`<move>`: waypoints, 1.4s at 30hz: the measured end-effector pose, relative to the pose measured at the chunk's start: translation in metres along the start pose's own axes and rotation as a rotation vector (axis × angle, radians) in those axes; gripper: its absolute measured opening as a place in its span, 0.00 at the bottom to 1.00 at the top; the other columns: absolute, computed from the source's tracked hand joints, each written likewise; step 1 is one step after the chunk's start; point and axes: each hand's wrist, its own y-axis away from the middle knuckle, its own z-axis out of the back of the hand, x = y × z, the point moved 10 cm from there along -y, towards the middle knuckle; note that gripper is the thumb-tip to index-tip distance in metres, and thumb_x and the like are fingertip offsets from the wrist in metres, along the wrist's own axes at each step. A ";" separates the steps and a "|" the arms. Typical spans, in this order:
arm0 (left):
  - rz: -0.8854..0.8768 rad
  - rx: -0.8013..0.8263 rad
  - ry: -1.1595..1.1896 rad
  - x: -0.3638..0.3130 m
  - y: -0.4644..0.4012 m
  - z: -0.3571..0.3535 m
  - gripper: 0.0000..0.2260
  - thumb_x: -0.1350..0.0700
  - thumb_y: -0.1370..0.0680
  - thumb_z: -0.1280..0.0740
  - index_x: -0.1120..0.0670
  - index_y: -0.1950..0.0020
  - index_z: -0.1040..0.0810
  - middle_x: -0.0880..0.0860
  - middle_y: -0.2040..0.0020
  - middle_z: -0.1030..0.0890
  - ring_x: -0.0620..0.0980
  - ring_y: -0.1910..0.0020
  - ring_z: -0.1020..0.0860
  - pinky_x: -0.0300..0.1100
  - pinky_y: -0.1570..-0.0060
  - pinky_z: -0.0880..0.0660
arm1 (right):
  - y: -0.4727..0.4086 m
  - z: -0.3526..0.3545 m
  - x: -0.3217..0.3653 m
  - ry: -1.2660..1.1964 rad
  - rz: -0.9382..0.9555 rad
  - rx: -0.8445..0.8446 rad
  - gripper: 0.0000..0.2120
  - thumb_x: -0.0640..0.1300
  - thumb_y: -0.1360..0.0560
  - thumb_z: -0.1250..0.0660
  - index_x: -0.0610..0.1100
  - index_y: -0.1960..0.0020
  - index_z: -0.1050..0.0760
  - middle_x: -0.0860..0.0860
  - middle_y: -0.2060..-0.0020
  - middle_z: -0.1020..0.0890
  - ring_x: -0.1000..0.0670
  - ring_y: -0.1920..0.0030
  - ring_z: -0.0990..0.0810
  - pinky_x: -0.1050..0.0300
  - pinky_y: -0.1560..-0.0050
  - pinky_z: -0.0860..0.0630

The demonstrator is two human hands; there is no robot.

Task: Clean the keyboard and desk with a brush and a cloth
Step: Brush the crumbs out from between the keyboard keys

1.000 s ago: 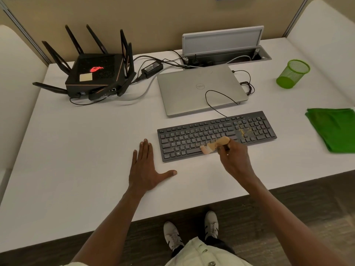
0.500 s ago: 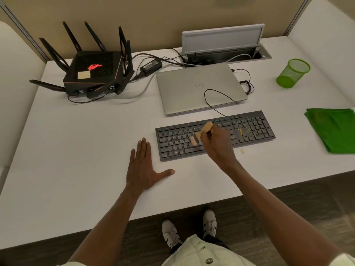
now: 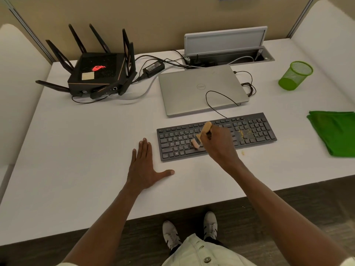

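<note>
The left hand is lying flat, fingers straight, on the white table at centre frame. Beside it, the right hand is closing its grip around the small wooden-handled brush, bristles touching the middle keys of the flat black keyboard. Yellowish crumbs are lying on the keys right of centre, a few on the table in front. Risk: sweeping could be driving crumbs between keys or scattering them further. The folded green cloth is lying untouched at the right edge. Farther back, a closed silver laptop.
</note>
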 end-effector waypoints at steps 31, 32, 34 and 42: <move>0.012 -0.051 -0.031 -0.023 0.009 -0.008 0.64 0.13 0.37 0.56 0.59 0.17 0.63 0.55 0.18 0.67 0.51 0.19 0.67 0.50 0.20 0.64 | -0.003 0.003 -0.017 0.043 -0.078 0.039 0.18 0.41 0.20 0.40 0.42 0.69 0.30 0.54 0.79 0.30 0.57 0.80 0.34 0.66 0.77 0.41; 0.011 -0.051 -0.031 -0.023 0.008 -0.008 0.64 0.13 0.36 0.56 0.59 0.17 0.63 0.55 0.18 0.66 0.51 0.19 0.67 0.51 0.20 0.64 | -0.003 0.005 -0.014 0.031 -0.065 0.032 0.19 0.42 0.20 0.41 0.42 0.69 0.30 0.55 0.79 0.30 0.57 0.80 0.33 0.67 0.76 0.41; 0.009 -0.053 -0.035 -0.023 0.009 -0.008 0.64 0.13 0.36 0.56 0.59 0.17 0.62 0.55 0.18 0.66 0.51 0.19 0.66 0.51 0.20 0.63 | -0.001 0.006 -0.001 -0.020 -0.012 0.061 0.18 0.41 0.18 0.42 0.43 0.67 0.29 0.61 0.77 0.32 0.62 0.75 0.26 0.70 0.75 0.36; 0.009 -0.047 -0.032 -0.023 0.009 -0.008 0.63 0.13 0.36 0.56 0.59 0.17 0.63 0.55 0.18 0.67 0.51 0.19 0.67 0.52 0.20 0.62 | -0.006 0.003 -0.008 0.172 0.146 0.258 0.08 0.36 0.21 0.37 0.36 0.55 0.21 0.49 0.66 0.21 0.58 0.72 0.28 0.71 0.74 0.36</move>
